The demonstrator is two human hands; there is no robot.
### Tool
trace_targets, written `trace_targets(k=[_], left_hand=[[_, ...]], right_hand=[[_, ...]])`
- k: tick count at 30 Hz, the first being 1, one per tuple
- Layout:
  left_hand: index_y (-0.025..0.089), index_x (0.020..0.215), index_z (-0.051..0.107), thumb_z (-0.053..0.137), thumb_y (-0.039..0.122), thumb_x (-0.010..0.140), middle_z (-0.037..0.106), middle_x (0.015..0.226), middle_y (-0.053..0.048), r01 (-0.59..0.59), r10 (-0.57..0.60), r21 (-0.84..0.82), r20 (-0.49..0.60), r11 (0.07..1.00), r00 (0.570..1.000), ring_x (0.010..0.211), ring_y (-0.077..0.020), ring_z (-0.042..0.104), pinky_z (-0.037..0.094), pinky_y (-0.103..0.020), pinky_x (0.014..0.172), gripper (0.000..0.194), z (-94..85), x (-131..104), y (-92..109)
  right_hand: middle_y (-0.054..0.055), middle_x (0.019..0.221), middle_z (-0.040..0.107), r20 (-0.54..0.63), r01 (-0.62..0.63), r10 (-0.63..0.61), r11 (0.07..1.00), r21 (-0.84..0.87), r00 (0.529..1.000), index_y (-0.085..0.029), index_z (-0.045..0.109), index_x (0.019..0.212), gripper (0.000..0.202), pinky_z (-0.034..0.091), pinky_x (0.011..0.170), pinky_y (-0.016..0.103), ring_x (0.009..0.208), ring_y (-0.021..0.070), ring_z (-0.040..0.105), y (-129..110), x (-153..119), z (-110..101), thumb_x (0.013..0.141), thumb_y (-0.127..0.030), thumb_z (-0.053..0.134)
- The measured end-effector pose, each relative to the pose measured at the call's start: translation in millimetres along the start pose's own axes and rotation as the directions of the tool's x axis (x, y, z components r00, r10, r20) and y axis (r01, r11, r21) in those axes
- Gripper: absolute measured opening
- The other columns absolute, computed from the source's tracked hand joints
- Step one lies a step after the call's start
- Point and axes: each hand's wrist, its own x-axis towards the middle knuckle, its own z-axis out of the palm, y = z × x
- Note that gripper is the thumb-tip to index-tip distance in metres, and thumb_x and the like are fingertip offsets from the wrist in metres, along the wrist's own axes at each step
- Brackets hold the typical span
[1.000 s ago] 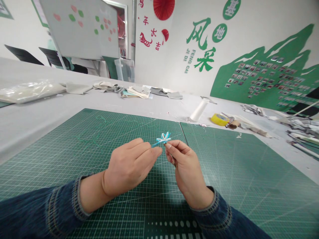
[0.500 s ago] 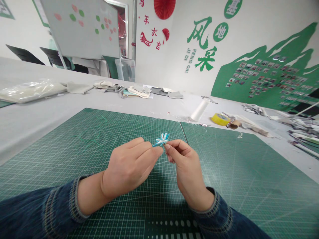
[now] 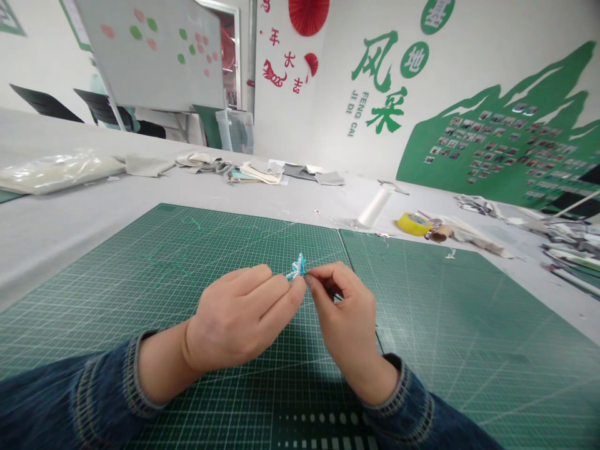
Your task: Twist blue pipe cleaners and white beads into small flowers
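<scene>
A small blue and white beaded flower is held up between both hands, above the green cutting mat. My left hand is closed, its fingers curled and its fingertips pinching the flower from the left. Thumb and forefinger of my right hand are pinched together at the flower's right side. The flower's lower part is hidden behind the fingers. Whether a thread or wire runs between the fingertips is too small to tell.
A white thread cone and a yellow tape roll stand beyond the mat. Folded cloth pieces and a plastic-wrapped bundle lie along the table's far side. Fabric scraps lie at the right.
The flower has turned, its petals now pointing more upward and showing narrower. Both hands have shifted slightly left, staying pinched at it.
</scene>
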Motion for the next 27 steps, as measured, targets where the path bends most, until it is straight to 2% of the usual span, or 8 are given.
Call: trace_targets(k=[4, 8, 19, 23, 27], left_hand=[[0.008, 0.106, 0.065, 0.061, 0.008, 0.087, 0.059, 0.065, -0.001, -0.001, 0.001, -0.002, 0.004, 1.0, 1.0, 0.059, -0.016, 0.043, 0.04, -0.033, 0.051, 0.02, -1.8, 0.3, -0.8], [0.008, 0.104, 0.066, 0.062, 0.007, 0.085, 0.059, 0.066, -0.002, 0.038, -0.037, -0.025, 0.033, 0.999, 0.999, 0.06, -0.0163, 0.043, 0.041, -0.032, 0.054, 0.019, -2.4, 0.9, -1.7], [0.012, 0.095, 0.068, 0.062, 0.01, 0.087, 0.059, 0.064, -0.001, 0.171, -0.169, -0.025, 0.068, 0.985, 0.983, 0.06, -0.0165, 0.046, 0.043, -0.031, 0.057, 0.01, -1.6, 5.3, -7.8], [0.014, 0.092, 0.069, 0.06, 0.013, 0.089, 0.06, 0.066, -0.001, 0.225, -0.222, -0.018, 0.111, 0.974, 0.969, 0.062, -0.0169, 0.05, 0.043, -0.031, 0.06, 0.01, -2.3, 4.3, -7.9], [0.018, 0.091, 0.069, 0.056, 0.016, 0.092, 0.063, 0.071, 0.0, 0.305, -0.295, -0.025, 0.187, 0.952, 0.937, 0.067, -0.0172, 0.055, 0.042, -0.031, 0.062, 0.013, -0.9, 2.0, -8.8]], right_hand=[[-0.001, 0.072, 0.055, 0.029, 0.136, -0.134, 0.986, -0.096, 0.991, -0.021, 0.062, 0.079, 0.015, 0.04, 0.059, 0.029, 0.064, 0.0138, 0.05, -1.0, -2.5, -0.3, 0.089, -0.011, 0.057], [0.0, 0.076, 0.057, 0.088, 0.204, -0.194, 0.97, -0.133, 0.977, -0.019, 0.061, 0.082, 0.015, 0.04, 0.064, 0.03, 0.07, 0.0145, 0.051, -0.8, -5.1, -0.1, 0.092, -0.012, 0.053], [0.001, 0.078, 0.058, 0.166, 0.248, -0.224, 0.958, -0.143, 0.96, -0.019, 0.06, 0.084, 0.013, 0.041, 0.065, 0.03, 0.072, 0.015, 0.053, -2.2, -5.1, -1.1, 0.093, -0.012, 0.053], [0.002, 0.078, 0.058, 0.194, 0.265, -0.233, 0.951, -0.158, 0.953, -0.019, 0.06, 0.083, 0.014, 0.042, 0.065, 0.03, 0.072, 0.0158, 0.053, -1.6, -4.6, 0.4, 0.093, -0.012, 0.053], [0.002, 0.077, 0.059, 0.241, 0.302, -0.254, 0.935, -0.188, 0.937, -0.018, 0.062, 0.084, 0.014, 0.043, 0.065, 0.031, 0.072, 0.0166, 0.053, -0.5, -5.3, 0.9, 0.094, -0.013, 0.053]])
